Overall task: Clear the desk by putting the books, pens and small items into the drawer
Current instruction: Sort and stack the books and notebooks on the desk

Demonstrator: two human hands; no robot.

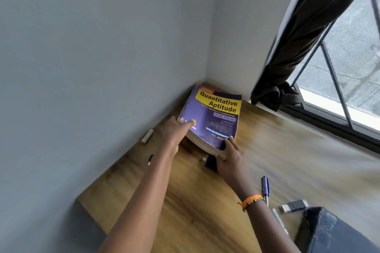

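Gripping a thick book at its near edge, the left hand and right hand are closed on it, tilting it up in the desk corner against the wall. "Quantitative Aptitude" and "(Fully Solved)" are read on its cover. A blue pen is seen lying near the right wrist, with bare wood between.
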